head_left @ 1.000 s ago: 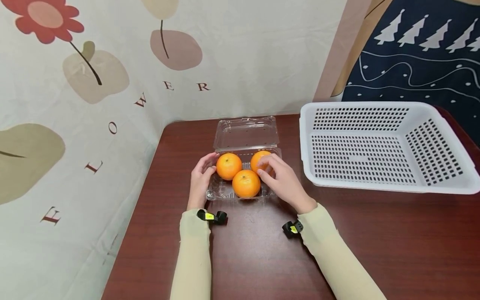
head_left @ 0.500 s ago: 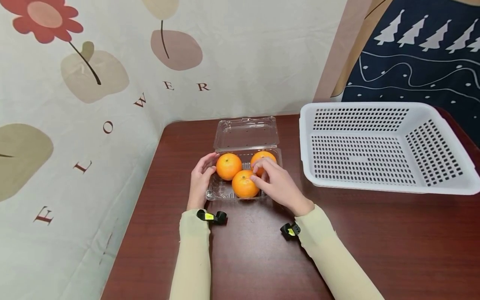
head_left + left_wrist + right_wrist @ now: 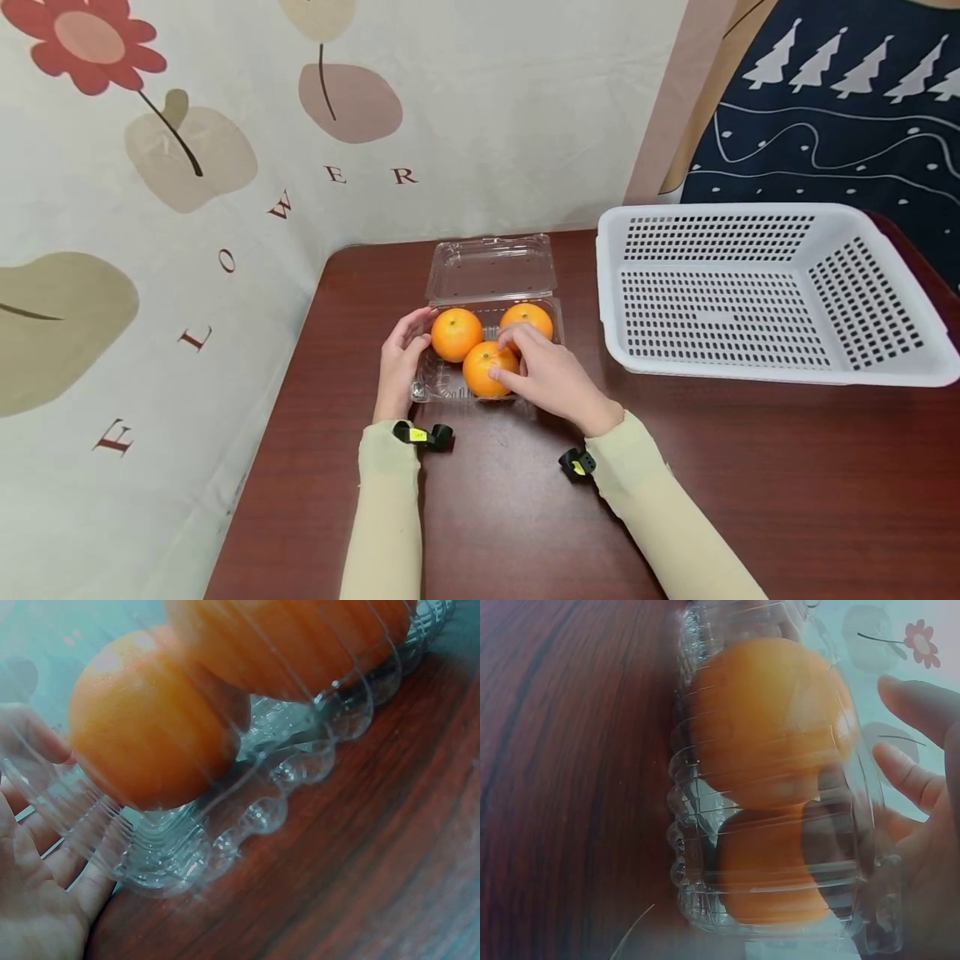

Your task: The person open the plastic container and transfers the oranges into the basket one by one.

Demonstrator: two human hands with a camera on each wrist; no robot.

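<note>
Three oranges sit in a clear plastic box: a left one [image 3: 457, 335], a back right one [image 3: 527, 319] and a front one [image 3: 480, 379]. The box [image 3: 442, 387] stands on the table with its lid [image 3: 491, 267] folded back. At its left wall, my left hand [image 3: 400, 362] grips the edge between thumb and fingers. Seen from the left wrist, that hand [image 3: 45, 900] shows partly through the plastic. My right hand [image 3: 551, 375] is over the box's front right, thumb and fingers spread above the front orange. In the right wrist view, its fingertips [image 3: 901, 772] appear apart from the fruit.
A white perforated plastic basket [image 3: 720, 317] stands on the right of the reddish-brown table [image 3: 495, 517]. Behind the table hangs a cloth [image 3: 487, 108] with flower prints and letters. A dark blue cloth with white trees [image 3: 825, 150] is at the back right.
My right hand has moved left and toward me, from the back right orange to over the front one. My left hand and the oranges have stayed put.
</note>
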